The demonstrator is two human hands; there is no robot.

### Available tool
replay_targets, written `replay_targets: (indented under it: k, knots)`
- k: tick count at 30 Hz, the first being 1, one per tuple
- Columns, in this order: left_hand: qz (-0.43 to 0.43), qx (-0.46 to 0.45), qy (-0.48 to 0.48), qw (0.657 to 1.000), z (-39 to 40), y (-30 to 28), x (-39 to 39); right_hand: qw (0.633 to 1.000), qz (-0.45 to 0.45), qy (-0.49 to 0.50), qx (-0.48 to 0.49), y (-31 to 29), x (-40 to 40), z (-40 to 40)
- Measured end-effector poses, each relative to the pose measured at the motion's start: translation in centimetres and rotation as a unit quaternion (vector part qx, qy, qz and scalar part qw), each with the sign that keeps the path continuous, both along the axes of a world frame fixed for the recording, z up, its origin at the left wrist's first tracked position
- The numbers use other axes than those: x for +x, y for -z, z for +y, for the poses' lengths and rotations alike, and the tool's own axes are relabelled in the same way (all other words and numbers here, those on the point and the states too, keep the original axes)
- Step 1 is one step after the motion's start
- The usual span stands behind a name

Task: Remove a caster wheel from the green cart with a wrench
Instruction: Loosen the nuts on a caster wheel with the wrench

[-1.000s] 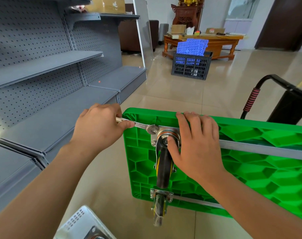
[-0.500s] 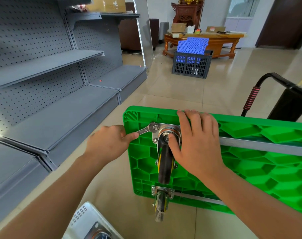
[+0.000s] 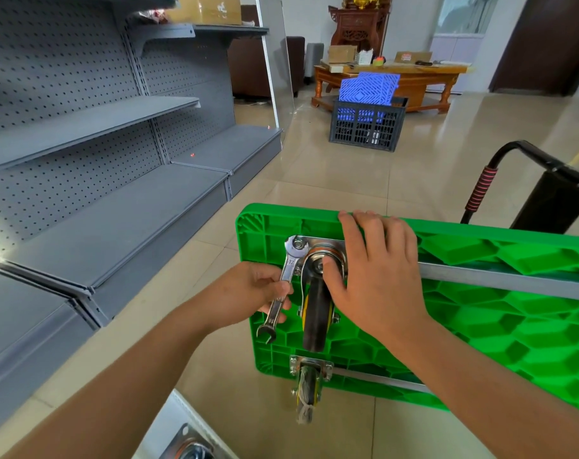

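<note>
Green cart (image 3: pixel 480 326) tipped on its side on the floor tiles, ribbed underside facing the person, black handle (image 3: pixel 546 180) at the far right.

Caster wheel (image 3: pixel 316 313) being worked on sits at the upper left corner of the underside, its steel mounting plate (image 3: pixel 318 242) flat against the green plastic. Second caster (image 3: pixel 309 389) just below it, at the near edge, mounted and untouched.

Left hand (image 3: pixel 251 294) curls round the shank of the wrench (image 3: pixel 283 286), clamped at mid-length. Ring end sits over the bolt (image 3: pixel 296 244) at the plate's upper left corner; open end hangs down toward the near side. Handle stands nearly upright.

Right hand (image 3: pixel 377 276) lies flat over the plate and the cart's top edge, fingers straight, thumb against the swivel housing. It braces, grips nothing.

Progress, as I judge it: early to middle. Caster is on the cart, plate seated, no gap showing. Bolt head sits inside the ring, so that fastener is not out yet. The plate's other bolts are under the right hand; cannot tell their state.

Left to do: finish this bolt, work the remaining corners, lift the caster free.

Near edge of view: a pale tray (image 3: pixel 169 432) holding a loose metal part, unclear what.
</note>
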State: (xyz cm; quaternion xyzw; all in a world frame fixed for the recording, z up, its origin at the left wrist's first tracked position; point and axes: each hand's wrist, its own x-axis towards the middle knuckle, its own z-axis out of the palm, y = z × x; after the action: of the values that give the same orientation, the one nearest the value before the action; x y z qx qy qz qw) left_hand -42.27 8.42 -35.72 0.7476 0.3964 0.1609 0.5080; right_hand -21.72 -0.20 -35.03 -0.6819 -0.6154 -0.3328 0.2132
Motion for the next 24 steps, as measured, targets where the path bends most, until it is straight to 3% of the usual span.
replay_targets:
  k: [3, 7, 10, 16, 24]
  knots:
    - [0.041, 0.008, 0.022, 0.999, 0.1, -1.8, -0.6, 1.000, 0.004, -0.001, 0.001, 0.0, 0.0, 0.0]
    - [0.104, 0.105, -0.005, 0.989, 0.8, -4.4, -1.4, 1.000, 0.003, -0.002, 0.000, 0.1, -0.1, 0.1]
    - [0.191, 0.253, -0.035, 0.948, 1.7, -6.0, -2.1, 1.000, 0.004, -0.003, -0.001, 0.0, 0.0, 0.0]
    - [0.331, 0.374, -0.112, 0.859, 0.8, -8.0, -1.7, 1.000, 0.005, -0.005, 0.002, 0.0, 0.0, 0.0]
    - [0.371, 0.421, -0.113, 0.820, -0.1, -8.5, -1.1, 1.000, 0.005, -0.003, -0.005, -0.1, 0.0, 0.0]
